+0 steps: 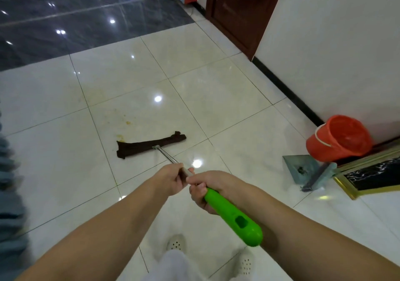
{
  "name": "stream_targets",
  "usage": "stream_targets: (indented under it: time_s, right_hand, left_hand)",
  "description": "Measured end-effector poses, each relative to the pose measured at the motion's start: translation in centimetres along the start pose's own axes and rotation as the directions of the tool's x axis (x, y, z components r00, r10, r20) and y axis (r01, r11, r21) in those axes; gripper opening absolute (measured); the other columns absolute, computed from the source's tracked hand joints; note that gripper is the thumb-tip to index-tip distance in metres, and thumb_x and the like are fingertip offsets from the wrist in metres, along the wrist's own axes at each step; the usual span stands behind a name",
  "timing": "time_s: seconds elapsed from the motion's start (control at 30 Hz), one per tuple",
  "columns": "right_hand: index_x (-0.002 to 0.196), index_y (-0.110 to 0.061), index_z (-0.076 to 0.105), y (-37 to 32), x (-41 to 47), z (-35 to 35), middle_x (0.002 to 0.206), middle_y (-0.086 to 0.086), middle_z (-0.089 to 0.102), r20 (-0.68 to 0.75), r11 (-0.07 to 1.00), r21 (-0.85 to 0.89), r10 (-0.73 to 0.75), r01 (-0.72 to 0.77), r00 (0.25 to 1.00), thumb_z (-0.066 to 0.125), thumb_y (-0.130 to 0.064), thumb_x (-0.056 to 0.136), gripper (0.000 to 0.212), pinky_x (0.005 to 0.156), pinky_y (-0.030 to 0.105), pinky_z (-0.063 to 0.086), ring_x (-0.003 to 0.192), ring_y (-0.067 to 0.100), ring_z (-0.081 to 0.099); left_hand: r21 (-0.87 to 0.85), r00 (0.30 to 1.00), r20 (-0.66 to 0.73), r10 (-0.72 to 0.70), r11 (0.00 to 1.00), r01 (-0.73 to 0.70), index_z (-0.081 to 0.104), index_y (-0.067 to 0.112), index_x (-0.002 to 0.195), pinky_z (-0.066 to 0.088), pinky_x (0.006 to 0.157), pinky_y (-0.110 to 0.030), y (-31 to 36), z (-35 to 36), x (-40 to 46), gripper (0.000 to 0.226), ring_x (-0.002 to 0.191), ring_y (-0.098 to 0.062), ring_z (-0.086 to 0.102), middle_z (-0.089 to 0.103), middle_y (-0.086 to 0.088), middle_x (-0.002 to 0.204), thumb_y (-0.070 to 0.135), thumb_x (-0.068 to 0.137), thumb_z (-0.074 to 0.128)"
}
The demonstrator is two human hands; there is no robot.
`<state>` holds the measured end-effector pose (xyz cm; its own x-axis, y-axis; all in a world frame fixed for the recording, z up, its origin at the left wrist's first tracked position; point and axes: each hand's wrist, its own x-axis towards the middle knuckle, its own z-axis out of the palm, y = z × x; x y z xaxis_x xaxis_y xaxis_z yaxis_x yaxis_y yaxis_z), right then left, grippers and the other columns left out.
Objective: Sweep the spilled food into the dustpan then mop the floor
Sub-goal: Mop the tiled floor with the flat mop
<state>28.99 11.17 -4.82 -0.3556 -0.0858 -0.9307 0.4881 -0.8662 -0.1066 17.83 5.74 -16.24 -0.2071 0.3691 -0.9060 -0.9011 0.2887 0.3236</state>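
I hold a mop with both hands. My left hand [172,178] grips the metal pole [166,156] further down, and my right hand [205,188] is closed around the top of the bright green handle [233,215]. The dark brown mop cloth [149,144] lies flat on the cream floor tiles ahead of me. Yellowish food stains [127,122] mark the tile just beyond the cloth, and one small smear [120,138] touches its left end. A grey-green dustpan [303,168] with dark debris in it rests on the floor to my right.
An orange bucket [339,138] lies tipped against the white wall [335,53] on the right, beside a gold-framed dark panel [372,174]. A brown door [238,10] stands further back. Dark glossy tiles [65,21] begin at the far left. My white shoes [176,243] are below.
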Motion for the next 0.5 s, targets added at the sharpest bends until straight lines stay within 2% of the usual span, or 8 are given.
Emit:
stream_targets:
  time_s: [0.17, 0.27, 0.37, 0.5]
  right_hand:
    - [0.073, -0.012, 0.054, -1.2, -3.6, -5.5, 0.053, 0.0, 0.041, 0.002, 0.994, -0.103, 0.021, -0.02, 1.0, 0.055, -0.003, 0.091, 0.02, 0.026, 0.011, 0.031, 0.023, 0.005, 0.036]
    - [0.07, -0.008, 0.052, -1.0, -6.1, -9.2, 0.048, 0.0, 0.04, 0.014, 0.987, -0.159, 0.037, -0.035, 0.999, 0.054, -0.005, 0.092, 0.022, 0.027, 0.009, 0.03, 0.023, 0.005, 0.035]
    - [0.07, -0.012, 0.053, -0.8, -8.9, -13.3, 0.044, -0.001, 0.04, 0.03, 0.988, -0.149, 0.033, -0.029, 0.999, 0.053, -0.006, 0.093, 0.023, 0.029, 0.007, 0.028, 0.023, 0.004, 0.034]
    - [0.072, -0.011, 0.053, -0.7, -12.9, -18.8, 0.059, -0.002, 0.037, 0.019, 0.993, -0.118, 0.016, -0.014, 1.0, 0.054, -0.007, 0.093, 0.022, 0.027, 0.009, 0.03, 0.024, 0.004, 0.034]
  left_hand:
    - [-0.103, 0.999, 0.027, 0.025, 0.994, -0.023, 0.042, 0.0, 0.112, 0.056, 0.046, -0.027, -3.7, 5.1, -0.8, 0.019, 0.069, -0.019, 0.056, 0.058, -0.017, 0.085, 0.015, 0.102, 0.036]
    - [-0.152, 0.999, 0.023, 0.044, 0.988, -0.04, 0.042, 0.0, 0.11, 0.055, 0.044, -0.026, -6.5, 8.3, -1.7, 0.019, 0.068, -0.019, 0.056, 0.057, -0.016, 0.085, 0.016, 0.102, 0.037]
    - [-0.194, 0.998, 0.03, 0.062, 0.979, -0.055, 0.043, 0.001, 0.095, 0.054, 0.041, -0.026, -9.3, 12.1, -3.1, 0.016, 0.067, -0.019, 0.054, 0.054, -0.017, 0.083, 0.014, 0.102, 0.037]
    - [-0.258, 0.996, 0.058, 0.064, 0.965, -0.047, 0.042, 0.002, 0.082, 0.051, 0.036, -0.022, -13.2, 17.4, -4.9, 0.023, 0.065, -0.018, 0.053, 0.051, -0.016, 0.077, 0.012, 0.102, 0.037]
